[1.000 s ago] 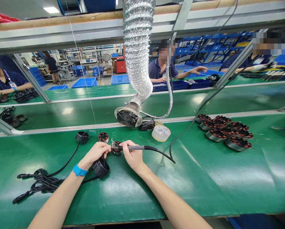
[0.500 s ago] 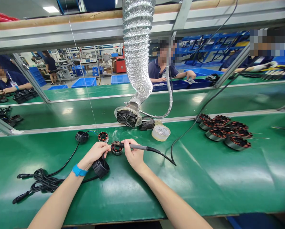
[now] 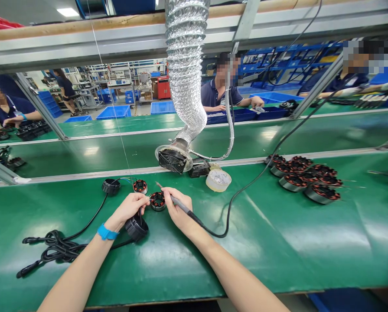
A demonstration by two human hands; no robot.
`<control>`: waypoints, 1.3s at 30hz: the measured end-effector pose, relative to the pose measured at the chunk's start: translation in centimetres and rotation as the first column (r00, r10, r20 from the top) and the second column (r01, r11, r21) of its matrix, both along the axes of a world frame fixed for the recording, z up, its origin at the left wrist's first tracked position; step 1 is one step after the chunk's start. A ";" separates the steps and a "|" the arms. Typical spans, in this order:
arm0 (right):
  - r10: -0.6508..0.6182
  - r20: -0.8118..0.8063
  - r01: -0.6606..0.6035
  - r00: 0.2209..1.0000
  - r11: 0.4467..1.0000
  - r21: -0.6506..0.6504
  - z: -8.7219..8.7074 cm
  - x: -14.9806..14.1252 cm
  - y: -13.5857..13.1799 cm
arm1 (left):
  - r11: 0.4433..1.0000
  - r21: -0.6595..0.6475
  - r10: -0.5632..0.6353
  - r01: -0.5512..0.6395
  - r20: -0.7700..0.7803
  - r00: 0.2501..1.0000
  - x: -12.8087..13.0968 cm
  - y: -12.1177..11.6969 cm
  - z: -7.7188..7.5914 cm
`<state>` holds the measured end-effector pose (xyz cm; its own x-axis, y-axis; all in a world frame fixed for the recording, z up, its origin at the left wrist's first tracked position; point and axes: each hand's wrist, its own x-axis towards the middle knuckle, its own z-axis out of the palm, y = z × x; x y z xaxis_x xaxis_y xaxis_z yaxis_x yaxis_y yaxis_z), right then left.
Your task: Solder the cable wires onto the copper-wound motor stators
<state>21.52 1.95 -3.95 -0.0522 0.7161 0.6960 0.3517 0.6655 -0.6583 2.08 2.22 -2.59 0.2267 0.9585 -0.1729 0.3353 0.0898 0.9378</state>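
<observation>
My right hand (image 3: 178,207) grips a soldering iron (image 3: 180,203), its tip raised just above and behind a motor stator (image 3: 158,201) with copper windings. At the stator's left side, my left hand (image 3: 132,205) pinches thin wires (image 3: 149,199), whose ends are too small to make out. Below that hand a black round cap (image 3: 137,228) with a cable lies tilted on the green bench. Behind the hands sits a second stator (image 3: 140,186), joined by thin coloured wires to another black cap (image 3: 111,186).
A fume extractor (image 3: 173,158) on a foil duct hangs ahead. Behind my right hand stand a pale round tub (image 3: 218,180) and a black block (image 3: 199,168). Several stators (image 3: 322,194) sit at right; coiled black cables (image 3: 59,247) lie at left. Co-workers sit across the bench.
The soldering iron's tip has lifted off the stator and swung up and back, while its handle end has dropped towards me. My left hand stays in place with the wires.
</observation>
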 end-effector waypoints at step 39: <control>0.309 0.265 -0.287 0.914 0.951 -0.118 -2.5 0.2 2.2 | 0.992 -0.129 -0.013 0.011 -0.013 1.000 -1.7 0.3 0.8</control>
<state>21.73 4.16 -6.42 -0.4539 0.6870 0.5675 0.3202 0.7201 -0.6156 0.37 2.55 -1.74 0.2350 0.9251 -0.2983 0.3495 0.2060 0.9140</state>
